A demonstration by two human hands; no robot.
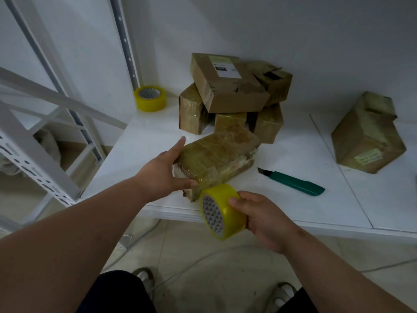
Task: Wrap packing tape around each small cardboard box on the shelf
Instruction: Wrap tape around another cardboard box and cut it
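Wrapped box (pixel 216 159) lies near the shelf (pixel 293 199) front edge; box pile (pixel 232 96) behind it, spare tape roll (pixel 150 98) far left, knife (pixel 293 182) right, lone box (pixel 367 136) far right. Held tape roll (pixel 222 211) just before the wrapped box.

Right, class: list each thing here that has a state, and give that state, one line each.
Front box: wrapped in tape, held by left hand.
Tape roll: gripped by right hand, off the shelf.
Spare roll: lying flat, untouched.
Knife: blade out.
Top box: untaped, torn.
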